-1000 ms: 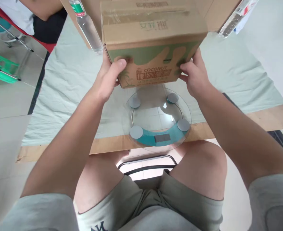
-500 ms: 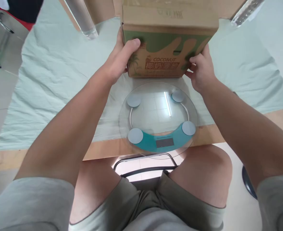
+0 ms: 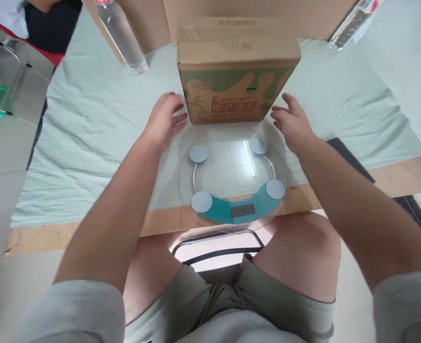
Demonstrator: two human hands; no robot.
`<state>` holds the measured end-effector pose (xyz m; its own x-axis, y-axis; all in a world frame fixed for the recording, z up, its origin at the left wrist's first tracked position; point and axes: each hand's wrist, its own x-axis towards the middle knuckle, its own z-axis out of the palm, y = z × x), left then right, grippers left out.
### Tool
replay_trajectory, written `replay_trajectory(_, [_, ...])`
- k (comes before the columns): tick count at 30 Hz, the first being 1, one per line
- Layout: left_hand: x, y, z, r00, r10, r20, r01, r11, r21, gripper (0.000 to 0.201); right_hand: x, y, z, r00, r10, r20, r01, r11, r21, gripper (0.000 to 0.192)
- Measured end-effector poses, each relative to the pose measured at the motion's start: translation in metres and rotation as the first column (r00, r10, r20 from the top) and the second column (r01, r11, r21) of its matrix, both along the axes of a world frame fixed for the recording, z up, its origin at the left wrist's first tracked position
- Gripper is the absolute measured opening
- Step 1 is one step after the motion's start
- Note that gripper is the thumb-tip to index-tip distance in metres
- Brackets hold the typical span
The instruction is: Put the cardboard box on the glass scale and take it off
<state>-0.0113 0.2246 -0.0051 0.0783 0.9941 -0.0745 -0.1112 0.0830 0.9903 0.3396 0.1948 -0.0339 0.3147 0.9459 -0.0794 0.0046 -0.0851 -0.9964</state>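
Both hands are free, and what a neat frame they make! The left hand [image 3: 165, 121] holds nothing, its fingers loosely spread and slightly bent, just beside the lower left side of the printed COCONUT carton [image 3: 237, 95]. Across on the other flank, the right hand [image 3: 293, 125] is empty too, half-curled with a relaxed gap between thumb and fingers, right by the carton's lower right corner.

And there stands the carton, upright on the pale green cloth [image 3: 88, 147], lettered front facing the person, just behind the round glass scale [image 3: 228, 178]. What a spot for that scale: its teal panel and dark display window face the person, its near rim jutting past the table's brown edge strip [image 3: 46, 238], and a bright streak of light gleams across the glass!

Farther back, a clear plastic bottle [image 3: 120, 38] is over on the left, a clear packet [image 3: 351, 26] on the right, with a cardboard panel [image 3: 239, 7] behind the carton.
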Motion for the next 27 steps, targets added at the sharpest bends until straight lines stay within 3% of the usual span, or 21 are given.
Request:
replay_trajectory(2, [-0.015, -0.037, 0.006, 0.961, 0.134, 0.242, -0.092, 0.98, -0.175, 0.039, 0.001, -0.038, 0.002, 0.965, -0.168, -0.202, 0.171, 0.985, -0.006, 0.025])
replay_trajectory(4, [-0.028, -0.075, 0.011, 0.893, 0.234, 0.385, -0.151, 0.961, -0.233, 0.036, -0.002, -0.08, 0.004, 0.873, -0.318, -0.37, 0.316, 0.946, -0.065, 0.025])
replay_trajectory(6, [-0.035, -0.106, 0.011, 0.852, 0.298, 0.43, -0.183, 0.94, -0.288, 0.03, -0.008, -0.114, 0.005, 0.799, -0.4, -0.449, 0.402, 0.911, -0.095, 0.023])
replay_trajectory(8, [-0.038, -0.123, 0.007, 0.845, 0.334, 0.418, -0.197, 0.92, -0.338, 0.024, -0.013, -0.135, 0.004, 0.788, -0.392, -0.475, 0.409, 0.91, -0.072, 0.02])
replay_trajectory(14, [-0.032, -0.122, -0.003, 0.857, 0.353, 0.375, -0.201, 0.899, -0.388, 0.008, -0.018, -0.136, 0.0, 0.815, -0.346, -0.464, 0.376, 0.926, -0.031, 0.019])
replay_trajectory(22, [-0.029, -0.123, -0.003, 0.852, 0.374, 0.368, -0.23, 0.896, -0.379, 0.007, -0.016, -0.133, -0.002, 0.838, -0.318, -0.444, 0.351, 0.936, -0.007, 0.025])
replay_trajectory(27, [-0.029, -0.122, -0.003, 0.86, 0.37, 0.352, -0.235, 0.899, -0.371, 0.01, -0.013, -0.136, 0.006, 0.798, -0.367, -0.478, 0.396, 0.917, -0.044, 0.02])
